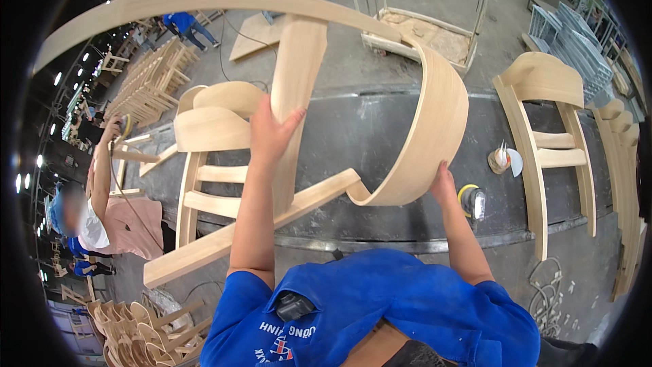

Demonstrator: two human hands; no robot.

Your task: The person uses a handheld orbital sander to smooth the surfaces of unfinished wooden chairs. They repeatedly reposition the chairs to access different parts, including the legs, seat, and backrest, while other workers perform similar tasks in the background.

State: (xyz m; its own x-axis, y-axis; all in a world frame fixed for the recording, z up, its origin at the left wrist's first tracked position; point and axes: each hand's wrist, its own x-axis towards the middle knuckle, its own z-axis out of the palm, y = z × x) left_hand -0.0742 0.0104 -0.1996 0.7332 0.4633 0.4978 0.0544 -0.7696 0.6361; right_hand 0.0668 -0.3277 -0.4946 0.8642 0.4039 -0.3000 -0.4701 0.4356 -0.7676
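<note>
I hold up a pale wooden chair back frame (435, 122), tilted above the dark workbench (339, 122). It has a broad curved backrest, a wide flat rail and two long legs. My left hand (273, 129) is closed round the wide rail, the thumb lying on its near face. At the lower right edge of the curved backrest, my right hand (444, 183) grips the wood, its fingers partly hidden behind it. Close to that hand lies a round sander (473, 200) with a yellow rim. Beyond it stands a small container (499, 161) with white pieces in it.
Similar chair frames rest on the bench at right (543, 156) and left (214, 129). More curved wooden parts (621, 183) line the right end. At left a person in pink (125, 224) raises an arm. A wooden-based cart (435, 34) stands behind. Cables (547, 292) lie on the floor.
</note>
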